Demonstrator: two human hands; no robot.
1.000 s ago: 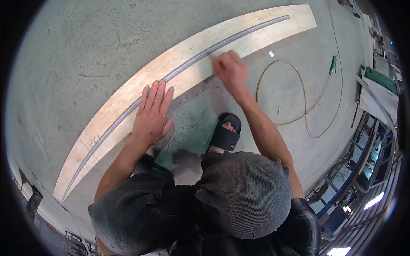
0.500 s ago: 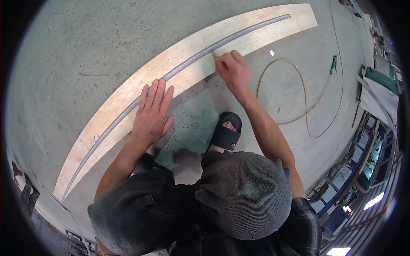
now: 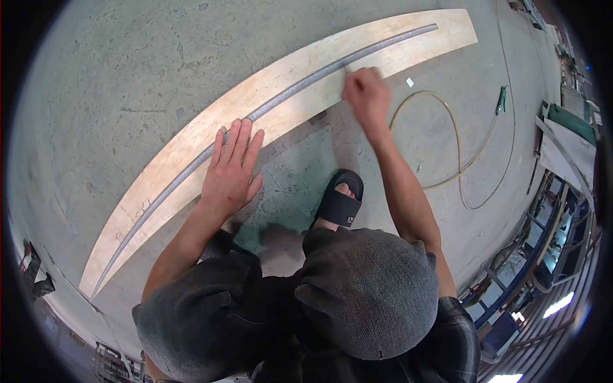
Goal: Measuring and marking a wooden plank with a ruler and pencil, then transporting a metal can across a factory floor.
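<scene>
A long, slightly curved wooden board (image 3: 287,118) lies on the floor in front of me. Along it runs a thin grey metal bar (image 3: 311,78), bent in a gentle arc. My left hand (image 3: 233,167) presses flat on board and bar near the middle, its fingers stretched out and a little spread. Further right along the board, my right hand (image 3: 367,94) is closed and blurred by motion. From its fingers a thin pencil-like stick (image 3: 346,69) points at the bar's near edge; its exact kind is too smeared to tell.
A yellowish air hose (image 3: 454,131) loops over the floor at right, with a green blow gun (image 3: 501,100) on it. A small white scrap (image 3: 410,82) lies near the board. My sandalled foot (image 3: 340,199) stands on the near side. Metal racks (image 3: 530,249) line the far right.
My right hand has slid to the right and slightly away along the bar, with the thin pencil-like stick. My left hand stays pressed in its place on the board.
</scene>
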